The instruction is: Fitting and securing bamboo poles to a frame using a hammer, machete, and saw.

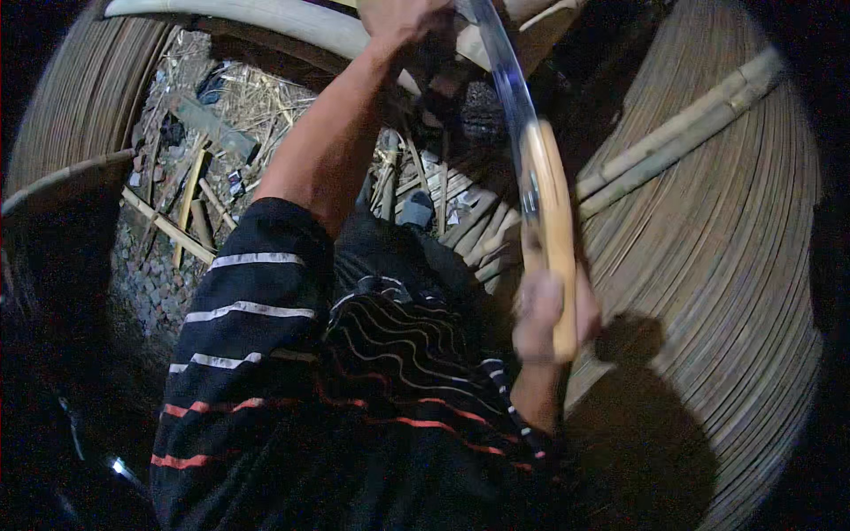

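My right hand (542, 311) is closed around the pale wooden handle (555, 208) of a long tool. From the handle, a shiny, slightly curved metal blade (503, 66) runs up to the top edge of the head view. Motion blurs the hand and tool, and I cannot make out the blade's exact kind or any teeth. My left arm reaches forward, and my left hand (403, 16) is cut off by the top edge. It is close to the blade's far end and a pale, thick pole (257, 19); its fingers are mostly hidden, so its grip does not show.
A ribbed, curved mat of thin strips (717, 239) fills the right side, with bamboo poles (673, 133) lying across it. Another ribbed surface (80, 97) stands at far left. Wood scraps, straw and a yellow stick (189, 203) litter the stony ground. My feet are below me.
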Tool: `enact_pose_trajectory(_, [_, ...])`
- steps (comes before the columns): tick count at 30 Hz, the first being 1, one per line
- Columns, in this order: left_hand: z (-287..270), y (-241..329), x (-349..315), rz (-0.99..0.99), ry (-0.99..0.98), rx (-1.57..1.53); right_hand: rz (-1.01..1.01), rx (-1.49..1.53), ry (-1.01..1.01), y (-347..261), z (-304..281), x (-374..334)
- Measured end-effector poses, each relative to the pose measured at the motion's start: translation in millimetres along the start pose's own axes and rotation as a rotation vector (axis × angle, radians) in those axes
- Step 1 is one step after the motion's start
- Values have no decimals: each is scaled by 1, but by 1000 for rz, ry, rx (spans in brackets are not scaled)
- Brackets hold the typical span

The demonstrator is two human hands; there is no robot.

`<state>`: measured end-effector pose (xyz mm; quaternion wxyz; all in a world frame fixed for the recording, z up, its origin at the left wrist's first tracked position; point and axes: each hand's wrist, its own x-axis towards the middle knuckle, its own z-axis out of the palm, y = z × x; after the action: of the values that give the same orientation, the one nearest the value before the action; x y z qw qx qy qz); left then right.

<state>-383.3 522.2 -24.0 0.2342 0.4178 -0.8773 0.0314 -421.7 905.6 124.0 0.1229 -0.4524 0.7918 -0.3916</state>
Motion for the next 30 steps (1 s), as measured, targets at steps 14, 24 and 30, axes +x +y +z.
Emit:
enact_pose_trajectory(14, [13,4,4,-102,170,-76,-304,-75,248,36,-1,-34])
enact_pose_trajectory(24, [11,7,-2,-162,92,-109,-42,114,45,-13,32,78])
enact_pose_trajectory(30, [9,5,-4,-88,99,-81,-201,-157,245,8,-13,-51])
